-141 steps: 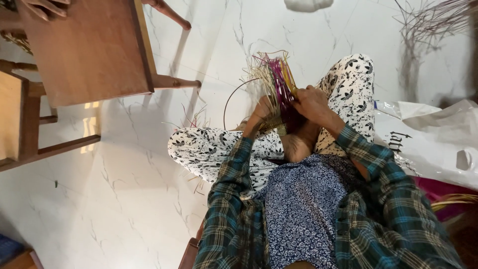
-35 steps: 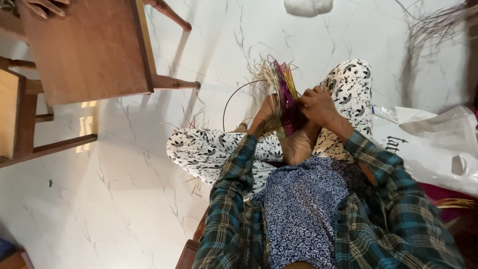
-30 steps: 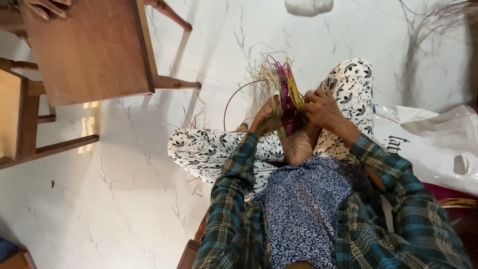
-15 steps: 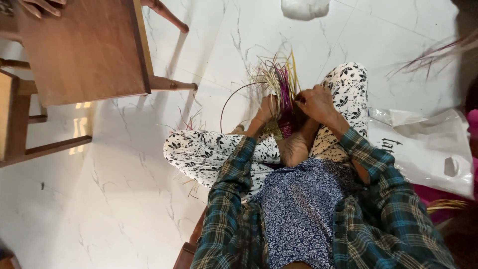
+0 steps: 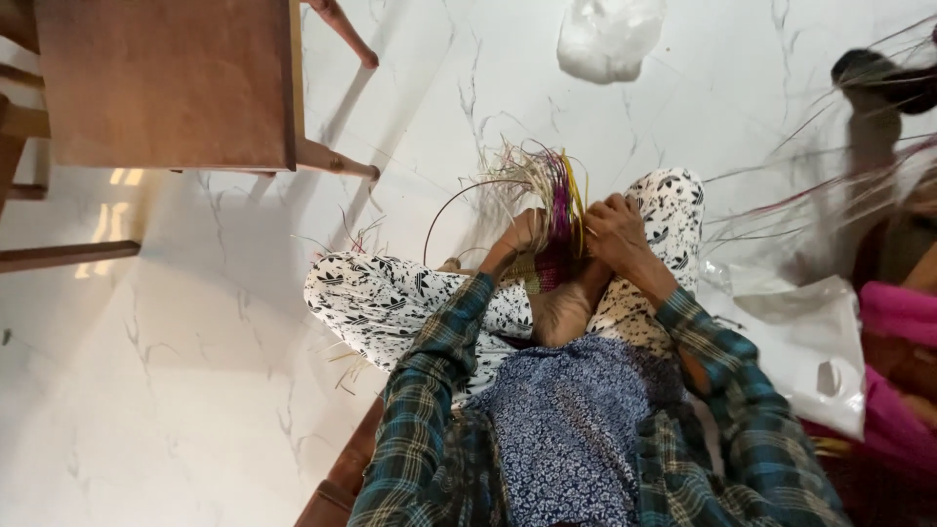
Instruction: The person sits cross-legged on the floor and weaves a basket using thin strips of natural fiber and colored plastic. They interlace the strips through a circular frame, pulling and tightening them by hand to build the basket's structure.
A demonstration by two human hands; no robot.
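Left hand [image 5: 522,234] and right hand [image 5: 613,222] grip a woven straw bundle [image 5: 551,210] (purple and yellow strands) above crossed legs; finger placement appears indistinct.

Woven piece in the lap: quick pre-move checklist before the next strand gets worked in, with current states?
1. Left hand on the woven piece: ok, it grips the left side.
2. Right hand on the piece: ok, it holds the right side by the upright strands.
3. Piece supported: ok, it rests between the patterned trouser legs, by the bare foot.
4. Loose strands free: ok, purple, yellow and straw-coloured ends fan upward, apart from the wooden chair.
5. Spare material at hand: cannot tell; long strands at the right are blurred.
6. Which strand the fingers pinch: cannot tell, too small.
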